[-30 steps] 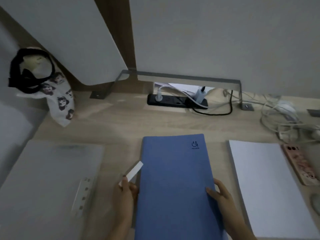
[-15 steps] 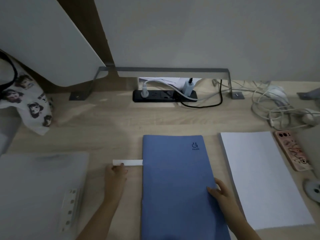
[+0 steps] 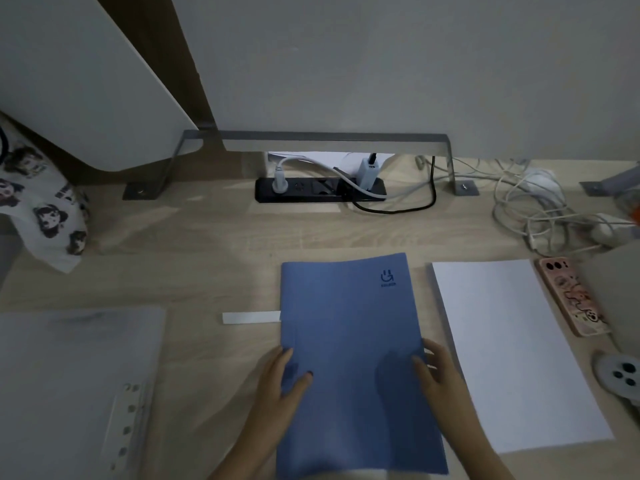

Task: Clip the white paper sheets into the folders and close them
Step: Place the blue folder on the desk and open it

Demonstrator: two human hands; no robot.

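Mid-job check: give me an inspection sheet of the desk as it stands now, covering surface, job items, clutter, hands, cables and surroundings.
Surface: light wood desk, bare in the middle.
Job's things: blue folder closed, lying flat; white paper stack to its right, apart from it; white strip at the folder's left edge; translucent folder far left.
Clutter: phone beside the paper; round grey object near the right edge; printed cloth far left.
Hands: left hand and right hand rest open on the blue folder's two side edges; no closed grip.
Cables: power strip with plugs; tangled white cables at right.
Surroundings: white panels behind the desk.
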